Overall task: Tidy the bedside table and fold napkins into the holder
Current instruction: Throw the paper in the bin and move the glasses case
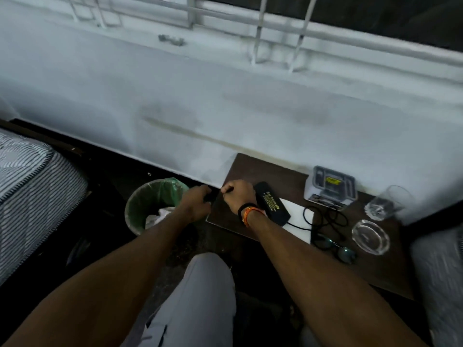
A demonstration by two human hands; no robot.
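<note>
Crumbs are probably being swept off the bedside table (pixel 253 169) at its nine o'clock edge: the right hand (pixel 238 195) is curled closed there, gripping nothing visible; the left hand (pixel 198 202) is cupped open below, beside the bin (pixel 140 211). No napkin holder is seen.

Bare tabletop (pixel 253 169) behind black case (pixel 271 202)

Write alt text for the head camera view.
Both hands, left hand and right hand, meet at the left edge of a dark bedside table, above a green-lined bin. The table holds a black case, glasses, ashtray and tumbler.
</note>
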